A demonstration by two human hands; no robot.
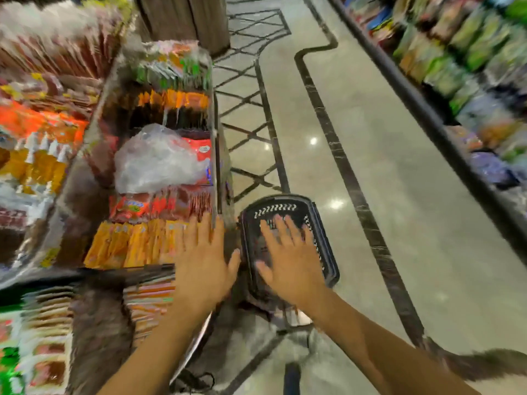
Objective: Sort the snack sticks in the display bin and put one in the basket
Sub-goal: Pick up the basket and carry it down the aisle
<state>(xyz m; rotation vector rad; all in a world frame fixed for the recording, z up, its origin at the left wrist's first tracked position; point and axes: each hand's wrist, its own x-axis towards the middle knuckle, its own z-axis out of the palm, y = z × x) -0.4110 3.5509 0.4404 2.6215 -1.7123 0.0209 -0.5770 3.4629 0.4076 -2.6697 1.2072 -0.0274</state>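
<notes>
A display bin (214, 155) with clear walls holds rows of snack sticks: yellow packets (134, 243) at the near end, red ones (159, 205) behind them, orange and dark ones farther back. A black plastic basket (285, 208) stands on the floor just right of the bin. My left hand (204, 263) hovers with fingers spread over the bin's near right corner, holding nothing. Over the basket's opening my right hand (288, 255) is spread flat and also holds nothing. The view is blurred by motion.
A crumpled clear plastic bag (156, 161) lies on the packets mid-bin. More bins of packets fill the left side (37, 132). A shelf of bagged snacks (462, 58) runs along the right. Between them lies a polished tiled aisle floor (370, 172).
</notes>
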